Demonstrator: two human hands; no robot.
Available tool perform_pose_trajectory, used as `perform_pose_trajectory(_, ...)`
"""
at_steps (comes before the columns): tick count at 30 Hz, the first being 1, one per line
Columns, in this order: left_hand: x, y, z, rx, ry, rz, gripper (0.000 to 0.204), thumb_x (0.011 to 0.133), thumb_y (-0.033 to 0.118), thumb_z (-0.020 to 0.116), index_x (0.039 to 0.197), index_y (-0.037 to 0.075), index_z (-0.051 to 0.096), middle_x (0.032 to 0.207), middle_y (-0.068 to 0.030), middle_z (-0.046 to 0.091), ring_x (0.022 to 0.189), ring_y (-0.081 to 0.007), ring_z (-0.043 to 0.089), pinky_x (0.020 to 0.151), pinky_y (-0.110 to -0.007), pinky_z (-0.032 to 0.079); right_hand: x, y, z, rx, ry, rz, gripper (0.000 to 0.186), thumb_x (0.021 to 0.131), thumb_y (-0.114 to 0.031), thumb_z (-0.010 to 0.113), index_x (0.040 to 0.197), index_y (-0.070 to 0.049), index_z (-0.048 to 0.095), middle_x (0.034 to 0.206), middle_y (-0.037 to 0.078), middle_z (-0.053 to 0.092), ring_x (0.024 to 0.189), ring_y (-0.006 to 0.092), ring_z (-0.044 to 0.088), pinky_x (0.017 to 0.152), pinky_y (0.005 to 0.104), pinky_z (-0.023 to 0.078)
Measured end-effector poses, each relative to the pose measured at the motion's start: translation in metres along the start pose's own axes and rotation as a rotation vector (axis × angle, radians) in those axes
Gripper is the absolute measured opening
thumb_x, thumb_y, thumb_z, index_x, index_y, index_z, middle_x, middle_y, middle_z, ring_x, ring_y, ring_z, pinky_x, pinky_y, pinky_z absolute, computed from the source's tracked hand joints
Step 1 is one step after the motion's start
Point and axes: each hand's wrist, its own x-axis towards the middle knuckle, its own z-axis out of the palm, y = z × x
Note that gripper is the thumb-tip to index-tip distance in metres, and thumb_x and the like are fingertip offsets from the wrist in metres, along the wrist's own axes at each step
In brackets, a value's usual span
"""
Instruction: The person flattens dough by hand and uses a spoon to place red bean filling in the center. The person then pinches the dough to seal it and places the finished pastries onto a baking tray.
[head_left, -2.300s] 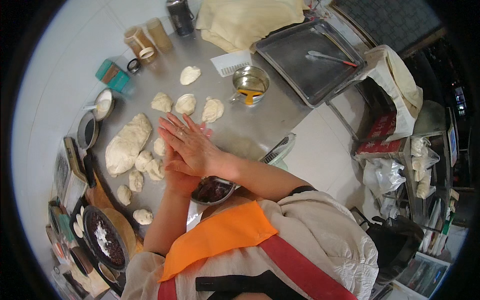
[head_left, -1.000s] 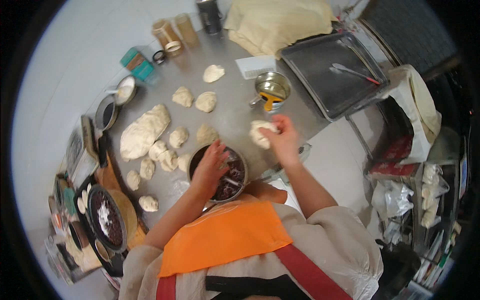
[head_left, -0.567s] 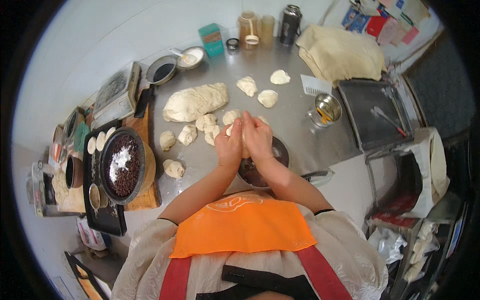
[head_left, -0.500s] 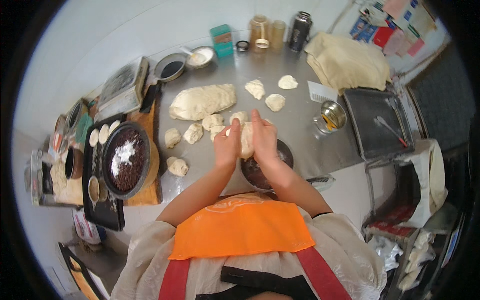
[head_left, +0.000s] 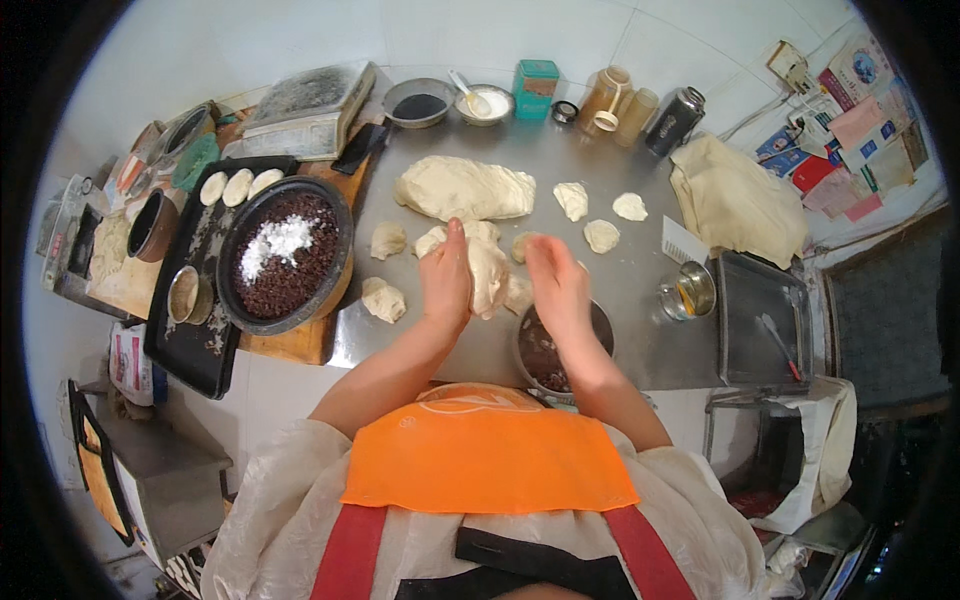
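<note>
1 dough piece (head_left: 488, 278) in left grip (head_left: 446, 282)

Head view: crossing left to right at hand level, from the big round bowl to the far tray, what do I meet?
Bowl of dark mix → left hand → dough piece → right hand → metal cup → dark baking tray.

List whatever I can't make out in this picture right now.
Head view, all:
Palm of the left hand: behind the dough piece.
Small dough balls: partly behind the left hand and dough piece.
Dark bowl contents: partly behind the right hand and forearm.
Anything beneath the cream cloth: covered by it.
Wall papers: print too small to read.
</note>
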Motion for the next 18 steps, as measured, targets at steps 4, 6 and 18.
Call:
perform_pose_trajectory(4, 0.000, 0.001, 0.011, 0.219, -0.093, -0.015, 0.060, 0.098, 0.048, 0.051, 0.061, 0.001, 0.053, 0.063, -0.0014, 0.051, 0.059, -0.0129, 0.041, 0.053, -0.033, 0.037, 0.008, 0.017, 0.030, -0.119, -0.163, 0.232, 0.041, 0.096, -0.038, 0.060, 0.095, 0.003, 0.061, 0.078, 0.010, 0.066, 0.064, 0.0183, 0.056, 0.066, 0.0337, 0.048)
perform_pose_trajectory(6, 0.006, 0.000, 0.006, 0.160, -0.133, -0.125, 0.059, 0.098, 0.049, 0.049, 0.068, 0.000, 0.060, 0.067, -0.0032, 0.058, 0.060, -0.0139, 0.048, 0.056, -0.032, 0.042, 0.015, 0.016, 0.033, 0.298, -0.048, 0.576, 0.043, 0.096, -0.041, 0.060, 0.092, 0.002, 0.061, 0.083, 0.008, 0.063, 0.066, 0.0162, 0.055, 0.062, 0.0345, 0.048)
perform_pose_trajectory(18, -0.010, -0.007, 0.015, -0.117, -0.069, -0.211, 0.049, 0.097, 0.046, 0.054, 0.089, -0.001, 0.063, 0.077, -0.0048, 0.058, 0.067, -0.0135, 0.048, 0.058, -0.031, 0.040, 0.000, 0.002, -0.023, -0.110, -0.257, 0.631, 0.043, 0.096, -0.038, 0.059, 0.084, 0.003, 0.066, 0.074, 0.004, 0.064, 0.068, 0.0118, 0.058, 0.060, 0.0274, 0.048)
